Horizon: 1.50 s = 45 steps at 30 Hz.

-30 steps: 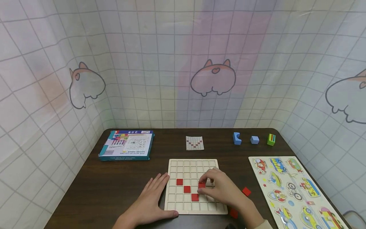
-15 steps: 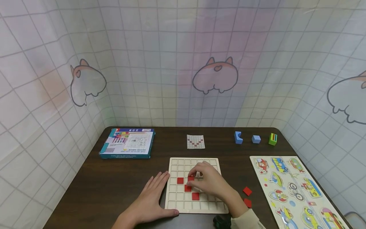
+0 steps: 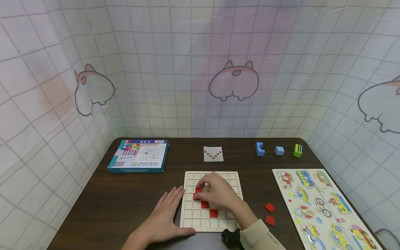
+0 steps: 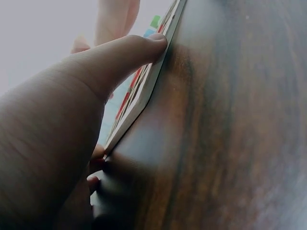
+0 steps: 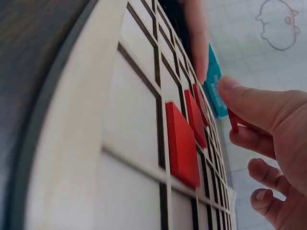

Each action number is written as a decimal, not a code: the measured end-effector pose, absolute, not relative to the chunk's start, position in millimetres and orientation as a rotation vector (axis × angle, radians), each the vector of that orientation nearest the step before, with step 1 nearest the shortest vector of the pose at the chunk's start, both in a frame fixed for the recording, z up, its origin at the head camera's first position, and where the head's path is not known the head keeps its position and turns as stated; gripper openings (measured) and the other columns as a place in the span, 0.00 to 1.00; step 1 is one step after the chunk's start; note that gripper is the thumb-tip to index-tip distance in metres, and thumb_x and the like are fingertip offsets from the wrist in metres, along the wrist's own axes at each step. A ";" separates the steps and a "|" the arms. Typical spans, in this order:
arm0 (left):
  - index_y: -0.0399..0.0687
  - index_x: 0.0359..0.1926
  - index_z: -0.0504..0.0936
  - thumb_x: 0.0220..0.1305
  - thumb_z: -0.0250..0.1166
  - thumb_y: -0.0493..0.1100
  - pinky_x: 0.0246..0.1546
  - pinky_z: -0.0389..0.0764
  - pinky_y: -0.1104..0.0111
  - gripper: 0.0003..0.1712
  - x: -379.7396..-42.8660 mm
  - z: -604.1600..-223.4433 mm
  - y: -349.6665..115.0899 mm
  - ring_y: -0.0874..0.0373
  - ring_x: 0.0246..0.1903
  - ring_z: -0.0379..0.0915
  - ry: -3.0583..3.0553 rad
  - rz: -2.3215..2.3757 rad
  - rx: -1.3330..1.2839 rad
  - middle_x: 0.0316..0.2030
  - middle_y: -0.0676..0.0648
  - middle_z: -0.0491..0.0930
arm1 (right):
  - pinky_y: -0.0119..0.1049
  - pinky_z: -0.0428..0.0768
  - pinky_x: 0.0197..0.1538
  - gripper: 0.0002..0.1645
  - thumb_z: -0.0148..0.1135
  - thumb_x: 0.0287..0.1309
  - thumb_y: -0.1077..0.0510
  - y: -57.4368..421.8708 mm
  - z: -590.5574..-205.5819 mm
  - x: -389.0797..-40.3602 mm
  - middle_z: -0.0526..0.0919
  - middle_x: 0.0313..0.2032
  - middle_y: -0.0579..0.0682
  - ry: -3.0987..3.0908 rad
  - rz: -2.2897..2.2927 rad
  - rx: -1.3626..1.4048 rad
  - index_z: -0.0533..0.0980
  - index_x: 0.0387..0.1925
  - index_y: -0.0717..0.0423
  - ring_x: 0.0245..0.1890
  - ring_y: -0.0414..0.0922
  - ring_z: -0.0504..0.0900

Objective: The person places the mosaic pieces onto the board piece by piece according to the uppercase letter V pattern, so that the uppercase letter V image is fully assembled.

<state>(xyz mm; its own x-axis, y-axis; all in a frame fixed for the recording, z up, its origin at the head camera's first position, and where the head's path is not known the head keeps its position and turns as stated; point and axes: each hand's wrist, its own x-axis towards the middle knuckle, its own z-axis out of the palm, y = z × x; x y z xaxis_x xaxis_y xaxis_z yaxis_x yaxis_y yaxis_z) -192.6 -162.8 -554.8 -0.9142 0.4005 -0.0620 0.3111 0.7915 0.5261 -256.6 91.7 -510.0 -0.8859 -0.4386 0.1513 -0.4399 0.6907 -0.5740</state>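
The red tile point(image 5: 233, 120) is pinched by the right hand point(image 3: 217, 192) and has shifted across the grid board point(image 3: 215, 229) towards the left hand point(image 3: 164, 217); placement therefore appears under way, the tile unseated. The left hand touches the board's edge, fingers outstretched (nothing grasped). Two loose tiles point(image 3: 269, 220) lie right of the right hand.

Glossy wood-grain table point(image 4: 220, 120), smooth wooden grid board point(image 5: 134, 110), smooth red tiles point(image 5: 183, 147)

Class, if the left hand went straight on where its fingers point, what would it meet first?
Most likely the grid board: the left hand has its fingertips at the left edge, though whether they touch is unclear.
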 end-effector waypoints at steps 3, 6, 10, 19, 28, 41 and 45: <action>0.58 0.92 0.48 0.48 0.67 0.94 0.90 0.42 0.39 0.82 -192.6 -555.2 -163.6 0.47 0.91 0.40 2.812 0.782 0.566 0.91 0.53 0.49 | 0.48 0.85 0.61 0.12 0.85 0.62 0.44 84.3 -510.1 -260.8 0.89 0.42 0.35 -2.884 0.977 0.760 0.90 0.43 0.40 0.53 0.44 0.83; 0.58 0.92 0.49 0.48 0.68 0.94 0.90 0.42 0.39 0.82 -192.3 -554.9 -164.0 0.47 0.91 0.40 2.813 0.787 0.568 0.91 0.53 0.49 | 0.46 0.85 0.61 0.12 0.85 0.61 0.43 77.5 -511.7 -265.9 0.88 0.41 0.35 -2.897 0.971 0.765 0.91 0.42 0.39 0.52 0.43 0.82; 0.58 0.92 0.48 0.48 0.68 0.93 0.90 0.42 0.39 0.82 -191.6 -553.8 -164.1 0.47 0.91 0.39 2.815 0.793 0.570 0.91 0.53 0.49 | 0.43 0.84 0.57 0.12 0.85 0.61 0.44 70.4 -516.2 -272.4 0.88 0.42 0.34 -2.915 0.970 0.777 0.91 0.42 0.39 0.49 0.40 0.80; 0.57 0.92 0.49 0.50 0.69 0.92 0.90 0.42 0.38 0.81 -189.9 -552.1 -162.6 0.47 0.91 0.40 2.816 0.812 0.588 0.91 0.52 0.50 | 0.39 0.84 0.51 0.12 0.85 0.62 0.43 60.4 -522.7 -281.4 0.88 0.41 0.35 -2.928 0.933 0.769 0.90 0.43 0.38 0.45 0.39 0.79; 0.59 0.92 0.49 0.47 0.68 0.94 0.90 0.44 0.39 0.82 -191.3 -552.6 -162.4 0.48 0.91 0.40 2.820 0.778 0.564 0.91 0.54 0.51 | 0.39 0.84 0.51 0.14 0.85 0.61 0.41 56.1 -525.3 -285.7 0.87 0.41 0.34 -2.925 0.887 0.773 0.91 0.43 0.38 0.44 0.38 0.78; 0.57 0.92 0.49 0.49 0.69 0.93 0.90 0.45 0.37 0.82 -189.6 -548.1 -162.1 0.46 0.91 0.41 2.823 0.800 0.584 0.91 0.52 0.51 | 0.41 0.86 0.58 0.18 0.81 0.65 0.40 59.2 -517.7 -276.9 0.91 0.49 0.38 -2.920 0.711 0.866 0.93 0.50 0.42 0.48 0.40 0.80; 0.55 0.92 0.50 0.49 0.69 0.92 0.90 0.45 0.38 0.81 -189.0 -548.2 -162.3 0.45 0.91 0.42 2.834 0.795 0.594 0.90 0.51 0.52 | 0.50 0.78 0.79 0.18 0.78 0.69 0.42 65.2 -516.4 -273.0 0.91 0.51 0.41 -2.912 0.753 0.882 0.91 0.53 0.45 0.56 0.44 0.84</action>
